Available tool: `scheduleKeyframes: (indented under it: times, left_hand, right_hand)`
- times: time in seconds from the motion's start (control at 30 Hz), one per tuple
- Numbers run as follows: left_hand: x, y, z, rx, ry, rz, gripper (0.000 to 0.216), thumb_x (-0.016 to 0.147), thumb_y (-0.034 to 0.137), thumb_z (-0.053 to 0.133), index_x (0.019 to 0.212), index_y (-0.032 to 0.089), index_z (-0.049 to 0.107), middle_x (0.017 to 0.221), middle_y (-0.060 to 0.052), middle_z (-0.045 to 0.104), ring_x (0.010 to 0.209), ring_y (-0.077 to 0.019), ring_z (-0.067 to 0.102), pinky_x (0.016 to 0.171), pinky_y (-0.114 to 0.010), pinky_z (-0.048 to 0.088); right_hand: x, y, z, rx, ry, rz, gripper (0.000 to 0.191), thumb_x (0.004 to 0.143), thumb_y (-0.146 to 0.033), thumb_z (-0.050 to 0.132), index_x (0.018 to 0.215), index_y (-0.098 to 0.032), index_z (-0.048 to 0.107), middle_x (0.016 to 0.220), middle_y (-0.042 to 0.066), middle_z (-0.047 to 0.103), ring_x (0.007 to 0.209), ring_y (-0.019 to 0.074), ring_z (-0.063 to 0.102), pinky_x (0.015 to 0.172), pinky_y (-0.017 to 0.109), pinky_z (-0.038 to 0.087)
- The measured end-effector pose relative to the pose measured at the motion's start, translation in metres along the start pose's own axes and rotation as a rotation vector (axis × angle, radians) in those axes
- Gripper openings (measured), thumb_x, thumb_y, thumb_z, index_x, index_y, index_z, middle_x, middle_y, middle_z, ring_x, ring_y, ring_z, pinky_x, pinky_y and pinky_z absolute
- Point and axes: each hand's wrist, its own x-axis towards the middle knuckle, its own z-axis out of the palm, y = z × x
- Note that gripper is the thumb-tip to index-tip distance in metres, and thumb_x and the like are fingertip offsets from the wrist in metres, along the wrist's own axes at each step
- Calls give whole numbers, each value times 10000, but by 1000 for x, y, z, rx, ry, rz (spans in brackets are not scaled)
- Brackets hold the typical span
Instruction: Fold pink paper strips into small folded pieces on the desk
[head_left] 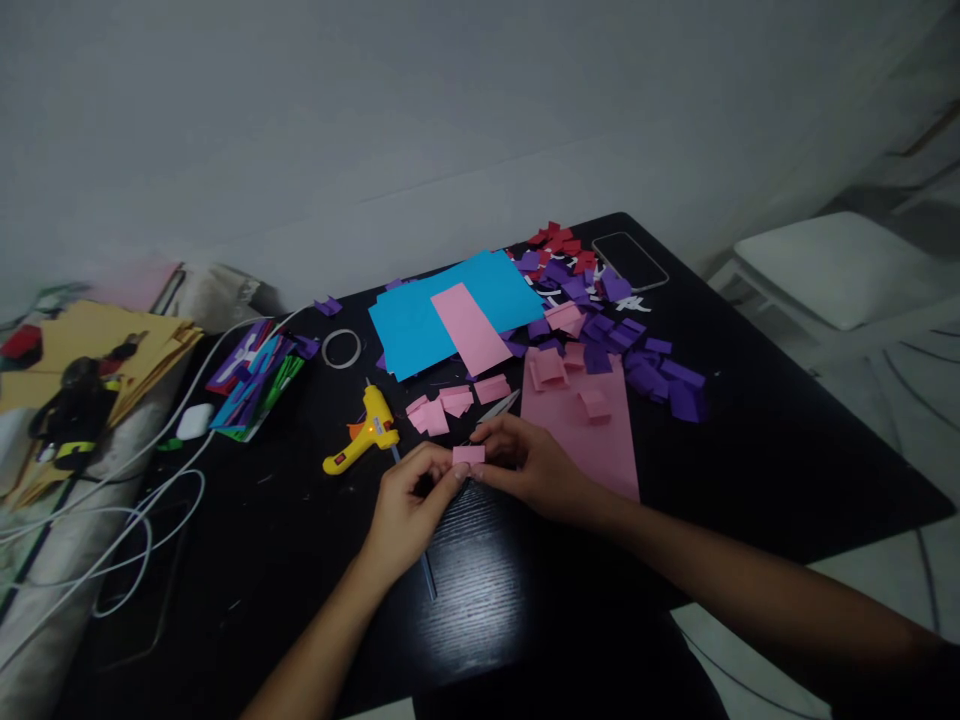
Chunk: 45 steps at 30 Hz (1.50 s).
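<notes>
Between my two hands is a small pink paper piece (469, 455), held over the black table. My left hand (412, 500) pinches its left end, thumb in front. At the other end, the thumb and fingers of my right hand (536, 468) grip it. Just beyond my hands lie several folded pink paper pieces (456, 400) and scissors (499, 408), whose handles are mostly hidden by my right hand. To the left rests a yellow glue gun (367, 435), a glue stick (428, 577) below it. A pink sheet (577, 435) with folded pieces on it lies under and beyond my right forearm.
Blue sheets (412, 325) bear a pink strip (472, 330) at the back. Purple pieces (667, 380), red pieces (555, 238) and a phone (630, 262) lie back right. A tape ring (341, 348), coloured paper strips (255, 375) and white cables (150, 515) are on the left.
</notes>
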Motion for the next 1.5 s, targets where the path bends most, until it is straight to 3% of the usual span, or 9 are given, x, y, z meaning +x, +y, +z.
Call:
scheduleKeyframes:
  times: [0.47, 0.6, 0.73, 1.17, 1.5]
  left_hand:
    - [0, 4, -3, 42, 0, -15, 198, 956, 325, 685, 814, 188, 695, 720, 17, 596, 663, -126, 535, 632, -243, 429]
    - [1, 4, -3, 44, 20, 8, 188, 960, 316, 678, 825, 186, 697, 741, 7, 615, 682, -132, 556, 640, -245, 445]
    - [1, 3, -3, 39, 29, 24, 186, 961, 303, 677, 817, 188, 694, 731, 7, 615, 681, -133, 564, 639, -243, 455]
    - [1, 0, -13, 116, -125, 36, 205, 1004, 323, 636, 860, 191, 697, 760, 4, 604, 688, -131, 552, 638, -245, 446]
    - [-1, 1, -12, 139, -89, 60, 208, 1012, 305, 622, 849, 185, 670, 779, -3, 612, 699, -133, 548, 653, -251, 445]
  right_hand:
    - [-1, 6, 1, -81, 17, -32, 305, 823, -298, 804, 1063, -186, 653, 854, 25, 737, 792, 176, 716, 759, 322, 555]
    - [-1, 3, 0, -100, -33, -6, 243, 843, -344, 790, 991, -167, 716, 904, 52, 755, 822, 182, 707, 752, 312, 542]
    - [-2, 1, 0, -204, -36, 4, 230, 879, -385, 750, 873, -155, 753, 792, 38, 727, 730, 161, 647, 668, 283, 484]
    - [-4, -6, 0, -287, -41, 3, 206, 896, -358, 725, 828, -165, 754, 726, 12, 690, 676, 145, 585, 623, 269, 431]
    - [-3, -4, -2, -349, -43, -31, 149, 909, -266, 666, 862, -155, 754, 768, 26, 708, 695, 146, 594, 632, 268, 429]
